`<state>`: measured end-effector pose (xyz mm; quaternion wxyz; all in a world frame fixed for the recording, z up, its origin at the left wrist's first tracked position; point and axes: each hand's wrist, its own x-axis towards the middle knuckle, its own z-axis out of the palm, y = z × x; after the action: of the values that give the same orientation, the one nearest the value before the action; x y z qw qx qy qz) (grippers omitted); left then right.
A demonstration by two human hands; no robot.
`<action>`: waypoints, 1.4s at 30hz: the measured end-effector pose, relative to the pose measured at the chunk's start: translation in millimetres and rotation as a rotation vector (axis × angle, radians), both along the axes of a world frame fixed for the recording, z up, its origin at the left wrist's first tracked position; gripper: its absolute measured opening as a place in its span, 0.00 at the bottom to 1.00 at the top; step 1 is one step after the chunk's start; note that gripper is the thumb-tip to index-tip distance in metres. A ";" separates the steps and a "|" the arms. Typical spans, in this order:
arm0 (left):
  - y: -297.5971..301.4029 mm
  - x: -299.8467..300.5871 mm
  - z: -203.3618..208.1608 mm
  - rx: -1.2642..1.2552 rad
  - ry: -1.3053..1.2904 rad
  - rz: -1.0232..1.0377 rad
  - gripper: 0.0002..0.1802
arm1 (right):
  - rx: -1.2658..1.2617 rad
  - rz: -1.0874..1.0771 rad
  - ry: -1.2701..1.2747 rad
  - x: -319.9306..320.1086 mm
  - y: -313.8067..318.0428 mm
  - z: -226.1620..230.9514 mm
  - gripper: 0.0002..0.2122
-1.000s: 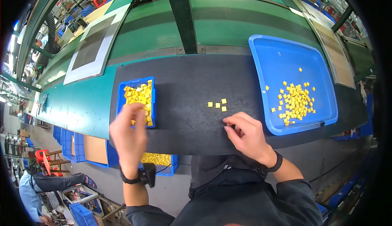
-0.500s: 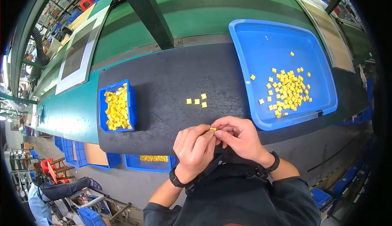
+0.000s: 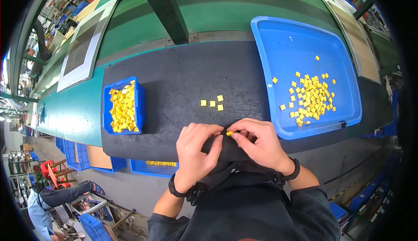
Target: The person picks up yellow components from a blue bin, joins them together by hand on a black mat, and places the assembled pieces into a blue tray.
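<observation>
- The black mat (image 3: 183,71) is lying under the work; handling well is meaning keeping the piece low over its near edge, steadying both wrists and pinching lightly, so that a slip is landing softly.
- On the mat's right end, the large blue tray (image 3: 294,49) is holding a heap of yellow blocks (image 3: 312,95) (a few straying from it).
- Below the mat's near edge, the blue crate (image 3: 143,168) is containing more yellow bits (image 3: 161,163).
- On the mat's left end, the small blue bin (image 3: 139,106) is brimming with yellow parts (image 3: 123,106).
- Above the mat's near side, the left hand (image 3: 195,147) is hovering, thumb and forefinger parting, apparently gripping nothing; the right hand (image 3: 259,143) is pinching one piece.
- At the mat's middle, four loose pieces (image 3: 212,104) are lying.
- Over the mat's near side, the yellow piece (image 3: 229,133) is sitting at the right fingertips.
</observation>
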<state>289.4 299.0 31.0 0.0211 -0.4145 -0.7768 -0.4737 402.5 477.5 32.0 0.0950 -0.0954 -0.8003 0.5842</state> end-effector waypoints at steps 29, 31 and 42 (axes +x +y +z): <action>-2.2 -13.7 -14.0 -0.180 0.016 -0.122 0.13 | 0.387 -0.017 0.121 -5.1 -1.3 -13.3 0.11; -1.3 -13.6 -12.2 -0.178 -0.027 -0.111 0.11 | 0.382 -0.017 0.122 -4.8 -1.2 -13.7 0.11; -1.7 -14.5 -12.4 -0.201 -0.016 -0.125 0.10 | 0.374 -0.014 0.113 -6.0 -1.2 -11.8 0.11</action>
<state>274.9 297.3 18.6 -0.0563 -0.4583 -0.7932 -0.3969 396.4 476.2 20.2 0.1598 -0.0486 -0.8878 0.4289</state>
